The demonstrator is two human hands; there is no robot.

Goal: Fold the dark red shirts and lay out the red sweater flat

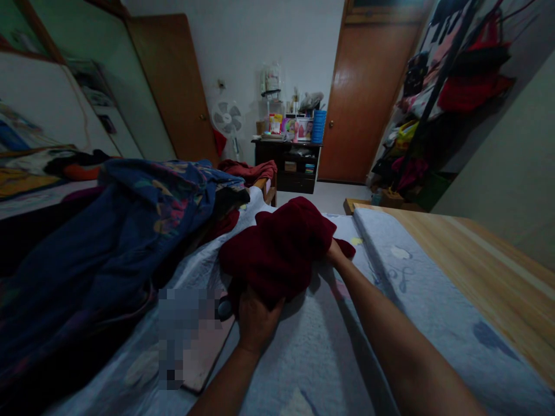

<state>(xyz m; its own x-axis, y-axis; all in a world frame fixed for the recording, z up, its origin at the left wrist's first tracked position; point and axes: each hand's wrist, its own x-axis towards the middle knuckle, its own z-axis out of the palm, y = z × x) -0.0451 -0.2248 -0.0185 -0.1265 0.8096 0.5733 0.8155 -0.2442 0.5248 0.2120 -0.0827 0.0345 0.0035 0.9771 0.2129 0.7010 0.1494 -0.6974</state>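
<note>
A dark red garment [281, 242] is bunched up over the bed in front of me. My left hand [256, 320] grips its near lower edge, the fingertips hidden in the folds. On the far right side of the bundle, my right hand [333, 253] is closed on the cloth, most of its fingers covered. A small dark round object [224, 308] lies just left of my left hand. Beside it is a flat pinkish object [203, 358], partly blurred out by a pixelated patch.
A heap of clothes with a blue floral garment [169, 196] covers the left side. The light blue patterned sheet [312, 346] ends at a bare wooden board [481, 248] on the right. Beyond stand a fan [228, 117], a dark cabinet [286, 167] and a brown door [355, 98].
</note>
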